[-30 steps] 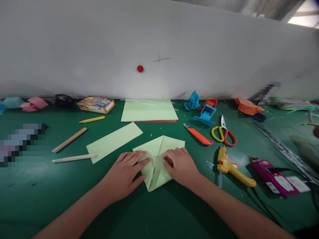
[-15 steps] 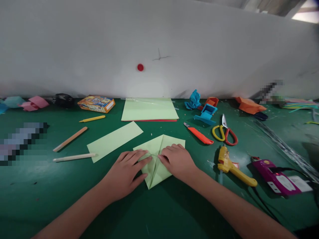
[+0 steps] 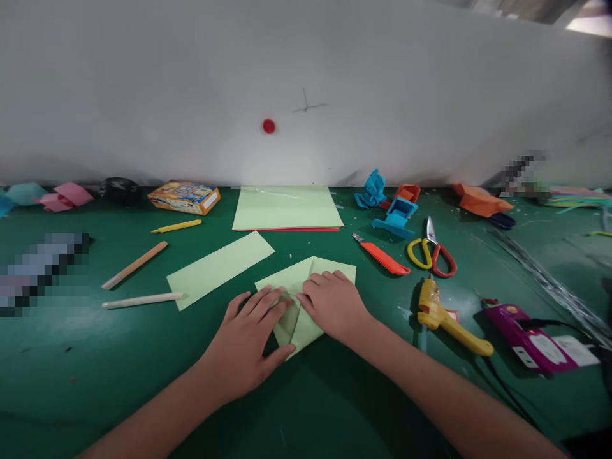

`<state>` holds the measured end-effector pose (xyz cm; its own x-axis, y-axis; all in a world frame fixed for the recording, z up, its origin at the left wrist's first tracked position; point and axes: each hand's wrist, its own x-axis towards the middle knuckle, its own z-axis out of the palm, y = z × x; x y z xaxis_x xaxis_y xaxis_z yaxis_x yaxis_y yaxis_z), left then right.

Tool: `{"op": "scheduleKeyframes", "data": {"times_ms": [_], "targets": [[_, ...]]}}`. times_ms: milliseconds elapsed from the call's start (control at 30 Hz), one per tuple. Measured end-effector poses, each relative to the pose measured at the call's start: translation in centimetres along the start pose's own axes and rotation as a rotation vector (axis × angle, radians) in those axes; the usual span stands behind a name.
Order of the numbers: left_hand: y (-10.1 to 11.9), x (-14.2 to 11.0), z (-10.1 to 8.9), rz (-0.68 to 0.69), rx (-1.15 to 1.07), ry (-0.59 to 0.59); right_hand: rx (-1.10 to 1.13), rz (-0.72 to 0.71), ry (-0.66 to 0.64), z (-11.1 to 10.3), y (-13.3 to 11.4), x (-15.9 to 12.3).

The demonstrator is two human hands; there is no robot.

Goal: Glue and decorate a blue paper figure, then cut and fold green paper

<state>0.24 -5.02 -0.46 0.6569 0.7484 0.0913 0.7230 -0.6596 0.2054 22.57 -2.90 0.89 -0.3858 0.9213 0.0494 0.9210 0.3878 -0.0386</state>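
Observation:
A light green sheet of folded paper (image 3: 306,328) lies on the green table, creased down its middle, with flaps along the crease. My left hand (image 3: 251,338) rests on its left half with fingers stretched out and the thumb near the bottom corner. Curled fingers of my right hand (image 3: 337,303) hold the flap at the centre crease, thumb and forefinger close together. Both sets of fingertips partly hide the paper between them. Left of the folded sheet lies a flat light green strip of paper (image 3: 220,271).
A paper stack (image 3: 287,209) lies by the wall, near a small orange box (image 3: 185,197). To the right are a cutter knife (image 3: 384,257), scissors (image 3: 433,245), a yellow glue gun (image 3: 449,325) and a purple power strip (image 3: 530,338). Two sticks lie left.
My left thumb has moved right and down over the paper's lower corner, its fingers spreading. My right hand has shifted slightly left along the crease.

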Motion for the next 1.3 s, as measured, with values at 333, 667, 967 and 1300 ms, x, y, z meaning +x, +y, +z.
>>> {"op": "scheduleKeyframes", "data": {"times_ms": [333, 667, 967, 1300], "targets": [[-0.02, 0.01, 0.24, 0.014, 0.009, 0.002, 0.009, -0.021, 0.001, 0.09, -0.27, 0.4], [0.05, 0.01, 0.58, 0.023, 0.057, 0.013, 0.015, 0.009, 0.012, 0.38, -0.46, 0.18], [-0.17, -0.28, 0.21, 0.049, 0.058, -0.023, 0.014, 0.028, 0.003, 0.52, -0.56, 0.25], [-0.55, -0.12, -0.37, 0.037, -0.004, -0.092, 0.013, 0.017, -0.017, 0.43, -0.52, 0.22]]}}
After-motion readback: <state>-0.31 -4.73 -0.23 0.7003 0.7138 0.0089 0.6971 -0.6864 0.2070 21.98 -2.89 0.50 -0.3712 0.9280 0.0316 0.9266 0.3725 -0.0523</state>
